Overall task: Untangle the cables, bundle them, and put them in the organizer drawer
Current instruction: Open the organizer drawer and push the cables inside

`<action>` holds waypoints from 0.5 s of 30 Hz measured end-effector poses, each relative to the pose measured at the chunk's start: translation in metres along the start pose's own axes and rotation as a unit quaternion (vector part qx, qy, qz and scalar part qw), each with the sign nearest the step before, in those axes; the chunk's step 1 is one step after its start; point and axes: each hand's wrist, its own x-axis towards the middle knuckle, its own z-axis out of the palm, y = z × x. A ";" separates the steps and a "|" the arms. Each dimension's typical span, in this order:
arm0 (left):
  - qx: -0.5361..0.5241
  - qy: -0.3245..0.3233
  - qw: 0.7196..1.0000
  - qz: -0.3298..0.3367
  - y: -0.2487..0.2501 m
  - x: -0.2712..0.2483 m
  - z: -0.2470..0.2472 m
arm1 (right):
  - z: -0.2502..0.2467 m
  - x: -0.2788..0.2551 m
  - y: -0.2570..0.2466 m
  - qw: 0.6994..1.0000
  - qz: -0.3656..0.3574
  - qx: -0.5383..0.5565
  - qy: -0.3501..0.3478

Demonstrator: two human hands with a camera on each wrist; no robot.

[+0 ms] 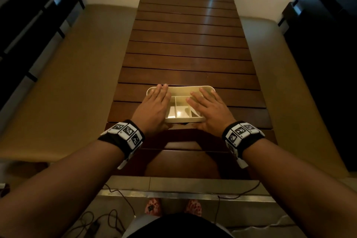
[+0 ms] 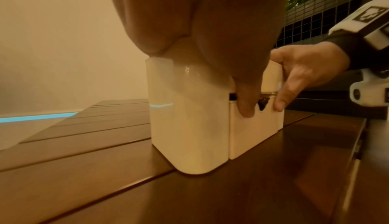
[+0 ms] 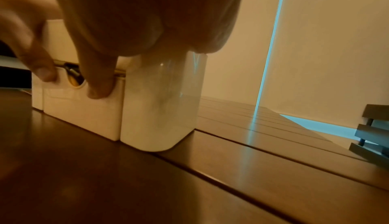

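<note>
A cream organizer (image 1: 185,89) with an open divided top tray stands near the front of the wooden table. My left hand (image 1: 154,106) lies flat over its left side and my right hand (image 1: 209,109) over its right side, fingers straight. In the wrist views both thumbs press on the drawer front (image 2: 250,131) (image 3: 80,111), one on each side of its round notch. The drawer sits almost flush with the casing (image 2: 189,119). A dark cable (image 2: 262,105) (image 3: 73,76) shows through the notch. The rest of the drawer's contents is hidden.
The slatted wooden table (image 1: 189,44) stretches far ahead of the organizer. Its front edge (image 1: 183,177) is close behind my wrists. Dark shelving (image 1: 29,25) stands at the left and right. Thin black wires (image 1: 116,199) trail on the floor by my feet.
</note>
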 end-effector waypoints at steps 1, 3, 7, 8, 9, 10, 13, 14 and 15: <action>0.000 -0.001 1.000 0.001 -0.001 0.000 0.000 | -0.002 0.000 -0.001 1.000 0.002 0.004 -0.004; 0.003 -0.002 1.000 0.006 -0.003 0.001 0.001 | -0.001 0.001 -0.001 1.000 0.008 0.003 -0.008; 0.008 -0.002 1.000 0.002 -0.004 0.004 0.001 | 0.003 0.002 -0.004 1.000 0.030 -0.010 0.000; 0.007 -0.011 1.000 0.002 -0.004 0.004 -0.001 | 0.002 0.003 -0.006 0.999 0.034 -0.015 0.002; 0.010 -0.017 1.000 0.003 -0.005 0.004 -0.003 | 0.000 0.002 -0.006 0.999 0.038 -0.016 0.000; 0.001 -0.020 1.000 0.005 -0.005 0.003 -0.007 | 0.001 0.001 -0.007 0.999 0.041 -0.014 0.000; -0.126 -0.015 0.991 -0.038 -0.001 -0.021 -0.024 | 0.002 -0.002 -0.010 0.996 0.090 -0.017 0.021; -0.182 -0.006 0.981 -0.069 0.000 -0.036 -0.028 | 0.003 -0.004 -0.010 0.992 0.119 -0.018 0.029; -0.223 0.006 0.971 -0.090 0.001 -0.054 -0.030 | 0.001 -0.005 -0.008 0.988 0.148 -0.022 0.032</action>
